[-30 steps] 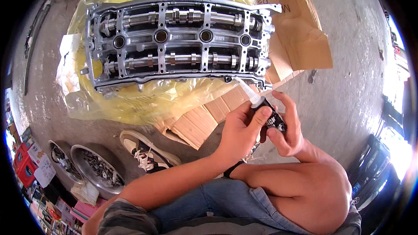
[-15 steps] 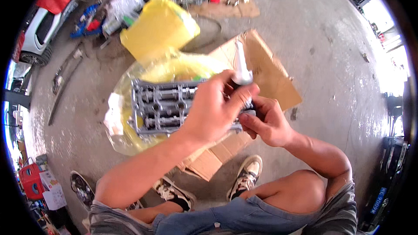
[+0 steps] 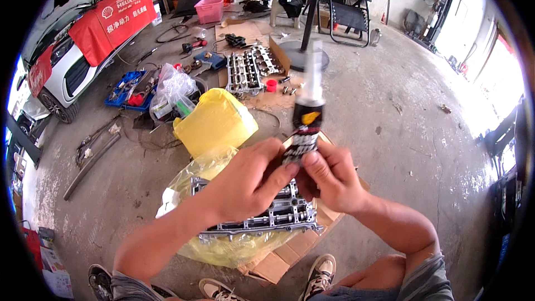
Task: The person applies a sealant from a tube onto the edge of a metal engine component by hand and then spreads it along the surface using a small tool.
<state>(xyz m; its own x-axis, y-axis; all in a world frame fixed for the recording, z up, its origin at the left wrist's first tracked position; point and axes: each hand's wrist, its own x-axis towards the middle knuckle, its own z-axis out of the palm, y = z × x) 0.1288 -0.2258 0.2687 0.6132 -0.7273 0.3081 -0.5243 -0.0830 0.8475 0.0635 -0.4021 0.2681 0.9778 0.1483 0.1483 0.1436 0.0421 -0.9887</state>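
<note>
We hold a cylindrical black sealant tube upright between our hands, its tapered, whitish nozzle blurred; the fingers of our left hand and right hand grip its lower end from either side. Below sits the ribbed, grey metal camshaft housing; crinkled, translucent yellow plastic sheeting and creased brown cardboard lie under it on scuffed concrete floor.

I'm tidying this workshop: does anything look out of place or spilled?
A long dark strip lying loose on the floor at left looks out of place, a possible trip hazard. The engine part rests on yellow plastic; no clear spill shows.
</note>
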